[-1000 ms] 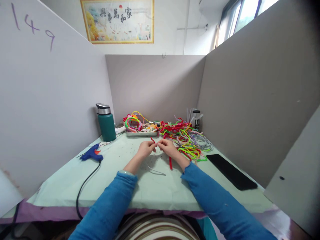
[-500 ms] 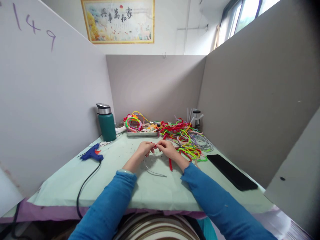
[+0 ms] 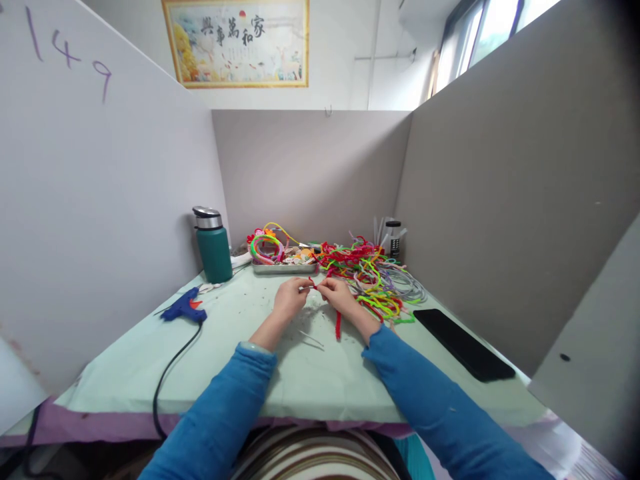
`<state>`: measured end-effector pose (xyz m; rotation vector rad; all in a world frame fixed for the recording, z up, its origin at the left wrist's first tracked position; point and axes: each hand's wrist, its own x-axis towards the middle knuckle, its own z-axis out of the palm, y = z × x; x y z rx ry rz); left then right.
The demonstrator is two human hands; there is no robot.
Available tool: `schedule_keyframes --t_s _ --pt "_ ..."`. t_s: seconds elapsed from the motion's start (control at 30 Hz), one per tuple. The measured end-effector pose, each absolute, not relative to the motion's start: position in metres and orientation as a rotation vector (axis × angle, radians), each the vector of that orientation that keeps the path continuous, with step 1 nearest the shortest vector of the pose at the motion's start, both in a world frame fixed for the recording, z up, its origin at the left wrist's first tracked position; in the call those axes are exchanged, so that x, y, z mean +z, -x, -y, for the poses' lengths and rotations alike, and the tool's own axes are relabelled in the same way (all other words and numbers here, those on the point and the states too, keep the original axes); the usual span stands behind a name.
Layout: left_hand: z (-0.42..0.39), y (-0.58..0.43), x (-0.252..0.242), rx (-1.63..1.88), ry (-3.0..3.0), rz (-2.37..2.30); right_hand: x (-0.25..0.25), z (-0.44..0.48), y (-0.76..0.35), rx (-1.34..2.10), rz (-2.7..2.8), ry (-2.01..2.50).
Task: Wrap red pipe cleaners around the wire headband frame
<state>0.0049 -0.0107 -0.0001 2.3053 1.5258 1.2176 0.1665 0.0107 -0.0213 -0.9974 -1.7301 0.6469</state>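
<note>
My left hand [image 3: 289, 298] and my right hand [image 3: 337, 295] meet over the middle of the pale green table cover [image 3: 310, 373], fingers pinched. Between them they grip a red pipe cleaner [image 3: 339, 325], whose free end hangs down below my right hand. My left fingers also pinch a thin white wire [image 3: 310, 339] that trails onto the cover. Just behind my right hand lies a tangled pile of coloured pipe cleaners [image 3: 373, 273].
A blue glue gun [image 3: 183, 306] with a black cord lies at the left. A green flask [image 3: 213, 245] stands at the back left, next to a metal tray [image 3: 285, 267] of craft bits. A black phone [image 3: 463, 343] lies at the right. Partition walls enclose three sides.
Both hands have stayed together and shifted slightly away from me. The white wire has been drawn up and lies shorter on the cover; the red tail has moved a little left.
</note>
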Motion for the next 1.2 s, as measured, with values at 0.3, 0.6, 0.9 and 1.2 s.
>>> schedule_keyframes --t_s 0.3,0.6,0.9,1.2 --pt "0.0120 -0.0050 0.0021 1.097 -2.319 -1.581 -0.0203 -0.0080 -0.1642 0.683 1.738 0.981" --pt "0.0103 -0.0059 0.0020 1.043 -2.312 -1.608 -0.0224 -0.0086 -0.1634 0.683 1.777 0.961" --pt "0.0123 -0.0062 0.0033 1.054 -2.240 -1.631 -0.0249 -0.0105 -0.1643 0.667 1.794 0.947" --pt "0.0064 -0.0060 0.0010 1.005 -2.019 -1.541 -0.0244 -0.0090 -0.1656 0.635 1.797 0.930"
